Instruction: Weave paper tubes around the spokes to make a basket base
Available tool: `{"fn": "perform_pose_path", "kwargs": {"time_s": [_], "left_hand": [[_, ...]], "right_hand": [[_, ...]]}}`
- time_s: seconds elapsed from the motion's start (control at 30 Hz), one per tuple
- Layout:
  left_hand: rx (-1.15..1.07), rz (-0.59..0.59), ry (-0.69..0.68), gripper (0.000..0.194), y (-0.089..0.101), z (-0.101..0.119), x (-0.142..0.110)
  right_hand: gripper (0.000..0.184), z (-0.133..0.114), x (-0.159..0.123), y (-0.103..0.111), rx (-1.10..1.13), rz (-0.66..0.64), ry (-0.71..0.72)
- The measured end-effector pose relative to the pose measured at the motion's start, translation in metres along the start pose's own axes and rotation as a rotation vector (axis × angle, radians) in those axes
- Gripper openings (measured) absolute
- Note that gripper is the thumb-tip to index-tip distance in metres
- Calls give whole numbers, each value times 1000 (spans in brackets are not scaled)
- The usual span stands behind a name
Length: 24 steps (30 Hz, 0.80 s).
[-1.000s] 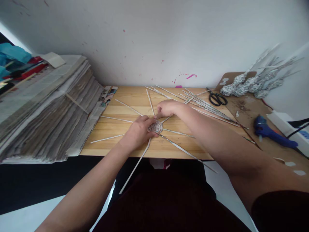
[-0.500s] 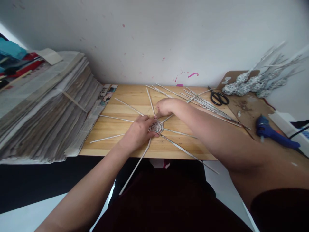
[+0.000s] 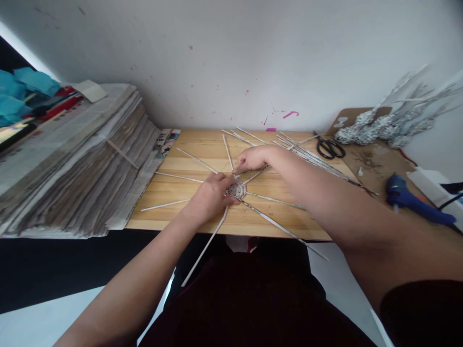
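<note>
A small round woven base (image 3: 237,189) of rolled newspaper tubes lies on the wooden board. Several long paper spokes (image 3: 278,225) fan out from it, one hanging past the front edge. My left hand (image 3: 209,193) grips the base from its left side, thumb at the lower rim and fingers across the upper rim. At the base's far rim, my right hand (image 3: 252,158) is closed in a pinch beside an upright spoke (image 3: 227,152). It seems to hold a paper strip, mostly hidden by the fingers.
Loose paper tubes (image 3: 314,160) lie at the back right, near black scissors (image 3: 330,147). A blue glue gun (image 3: 415,200) and bundled paper pieces (image 3: 365,129) are farther right. A tall newspaper stack (image 3: 108,154) stands left on the wooden board (image 3: 166,219). Behind is a wall (image 3: 217,62).
The view has shifted slightly, so everything sits a little farther right. My right fingers have changed their bend slightly at the far rim. My left hand keeps its grip.
</note>
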<state>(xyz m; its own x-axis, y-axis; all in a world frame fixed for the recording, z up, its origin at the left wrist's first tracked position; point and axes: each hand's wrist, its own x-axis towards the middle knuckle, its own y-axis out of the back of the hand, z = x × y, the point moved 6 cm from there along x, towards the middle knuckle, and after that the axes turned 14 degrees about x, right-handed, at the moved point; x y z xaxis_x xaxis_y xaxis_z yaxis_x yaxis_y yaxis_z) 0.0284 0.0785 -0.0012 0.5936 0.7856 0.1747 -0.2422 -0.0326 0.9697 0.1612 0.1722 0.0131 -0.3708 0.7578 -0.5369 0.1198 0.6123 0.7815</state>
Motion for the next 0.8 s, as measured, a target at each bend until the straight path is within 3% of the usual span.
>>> {"fn": "perform_pose_path", "kwargs": {"time_s": [0.47,0.8], "left_hand": [[-17,27,-16,44,0,-1,-1],[-8,28,-34,44,5,3,-3]], "right_hand": [[52,-19,2,-2,-146,61,-72],[66,-24,6,-8,-286,-63,-53]]}}
